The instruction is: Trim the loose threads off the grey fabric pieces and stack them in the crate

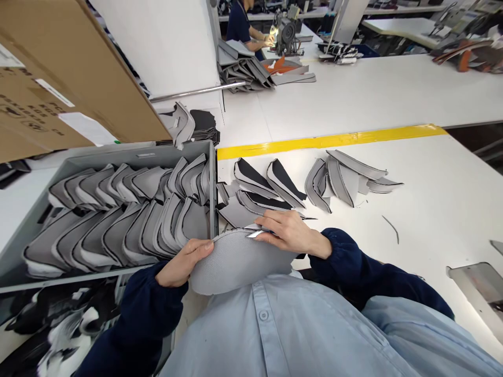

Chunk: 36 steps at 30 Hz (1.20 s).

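A curved grey mesh fabric piece (239,262) is held up in front of my body. My left hand (188,262) grips its left end, thumb on the near face and fingers behind. At its upper edge, my right hand (288,230) is closed around a small pointed metal blade (255,234), perhaps thread snips; its handle is hidden in the fingers. The blade tip lies against the fabric near the dark-edged seam. Just beyond my hands, several sewn grey and black pieces (285,180) lie on the white table (416,209).
A grey crate (212,193) on the left holds two rows of similar curved pieces. Behind it leans a cardboard box (98,63). Yellow tape (334,140) crosses the table. More grey pieces (341,175) lie right of centre. A co-worker (239,23) sits at a sewing machine (286,34).
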Motion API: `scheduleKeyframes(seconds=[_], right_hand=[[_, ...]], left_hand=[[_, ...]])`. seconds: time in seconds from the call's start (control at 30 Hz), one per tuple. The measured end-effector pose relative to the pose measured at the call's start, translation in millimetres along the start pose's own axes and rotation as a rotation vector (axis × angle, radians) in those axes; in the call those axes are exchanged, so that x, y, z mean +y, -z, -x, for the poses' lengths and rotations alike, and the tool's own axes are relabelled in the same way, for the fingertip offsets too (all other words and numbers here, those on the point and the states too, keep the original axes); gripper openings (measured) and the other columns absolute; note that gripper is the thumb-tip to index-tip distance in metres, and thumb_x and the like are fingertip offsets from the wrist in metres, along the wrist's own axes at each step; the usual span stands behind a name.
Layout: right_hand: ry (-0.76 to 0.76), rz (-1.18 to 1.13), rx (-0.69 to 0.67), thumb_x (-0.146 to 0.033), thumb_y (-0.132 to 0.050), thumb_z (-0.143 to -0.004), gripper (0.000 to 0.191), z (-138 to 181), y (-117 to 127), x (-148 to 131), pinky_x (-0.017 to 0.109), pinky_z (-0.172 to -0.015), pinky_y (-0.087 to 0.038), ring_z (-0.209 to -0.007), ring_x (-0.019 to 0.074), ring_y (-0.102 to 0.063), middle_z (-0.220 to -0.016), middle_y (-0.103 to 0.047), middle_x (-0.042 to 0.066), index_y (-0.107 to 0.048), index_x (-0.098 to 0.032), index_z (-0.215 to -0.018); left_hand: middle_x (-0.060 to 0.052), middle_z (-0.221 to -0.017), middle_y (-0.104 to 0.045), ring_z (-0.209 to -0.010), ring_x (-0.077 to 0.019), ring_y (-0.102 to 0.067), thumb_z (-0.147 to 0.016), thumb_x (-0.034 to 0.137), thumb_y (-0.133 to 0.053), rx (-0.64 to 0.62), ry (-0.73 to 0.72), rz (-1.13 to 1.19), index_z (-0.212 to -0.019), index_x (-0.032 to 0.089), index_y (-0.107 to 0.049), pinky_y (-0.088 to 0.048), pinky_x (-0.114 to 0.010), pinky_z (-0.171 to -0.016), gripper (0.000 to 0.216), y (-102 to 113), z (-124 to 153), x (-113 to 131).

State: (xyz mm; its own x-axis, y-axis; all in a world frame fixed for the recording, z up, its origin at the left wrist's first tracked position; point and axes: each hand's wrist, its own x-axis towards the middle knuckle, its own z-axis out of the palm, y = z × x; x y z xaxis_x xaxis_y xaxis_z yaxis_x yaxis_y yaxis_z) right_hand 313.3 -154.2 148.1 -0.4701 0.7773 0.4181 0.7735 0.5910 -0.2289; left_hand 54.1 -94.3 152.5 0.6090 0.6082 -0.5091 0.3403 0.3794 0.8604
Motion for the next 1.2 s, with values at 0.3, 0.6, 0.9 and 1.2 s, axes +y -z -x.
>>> scheduleKeyframes(seconds=[0.3,0.6,0.9,1.2], right_hand=[[0.045,-0.131,-0.043,-0.040,-0.034,-0.096,0.034,-9,-2,0,0.023,-0.056,-0.036,-0.070,0.0123,-0.057,-0.083,-0.062,0.005,-0.057,-0.015,-0.099],[0.036,-0.272,-0.071,-0.042,-0.034,-0.096,0.038,-18,0,0,0.022,-0.060,-0.040,-0.071,0.0125,-0.059,-0.088,-0.065,0.006,-0.060,-0.015,-0.104],[0.129,-0.092,-0.125,-0.040,-0.033,-0.097,0.036,-25,2,-2,0.023,-0.050,-0.030,-0.064,0.0105,-0.055,-0.082,-0.063,0.004,-0.059,-0.015,-0.103],[0.231,0.001,-0.103,-0.038,-0.030,-0.098,0.037,-36,4,-6,0.024,-0.050,-0.028,-0.062,0.0109,-0.054,-0.076,-0.061,0.003,-0.058,-0.013,-0.099]], left_hand=[[0.000,-0.052,-0.050,-0.049,-0.0107,-0.039,-0.066,0.060,-0.061,-0.071,-0.009,-0.030,-0.058,0.014,-0.059,-0.033,-0.022,-0.047,0.047,-3,0,5],[0.000,-0.057,-0.056,-0.052,-0.0128,-0.047,-0.079,0.049,-0.053,-0.114,-0.107,-0.265,-0.066,0.016,-0.066,-0.038,-0.020,-0.048,0.038,5,2,15],[-0.004,-0.102,-0.069,-0.090,-0.0203,-0.063,-0.087,0.037,-0.045,-0.182,-0.289,-0.487,-0.116,0.022,-0.064,-0.047,-0.026,-0.080,0.038,4,1,24],[-0.003,-0.139,-0.046,-0.126,-0.0198,-0.042,-0.091,0.051,-0.029,-0.205,-0.193,-0.521,-0.135,0.017,-0.044,-0.029,-0.027,-0.106,0.058,4,2,31]])
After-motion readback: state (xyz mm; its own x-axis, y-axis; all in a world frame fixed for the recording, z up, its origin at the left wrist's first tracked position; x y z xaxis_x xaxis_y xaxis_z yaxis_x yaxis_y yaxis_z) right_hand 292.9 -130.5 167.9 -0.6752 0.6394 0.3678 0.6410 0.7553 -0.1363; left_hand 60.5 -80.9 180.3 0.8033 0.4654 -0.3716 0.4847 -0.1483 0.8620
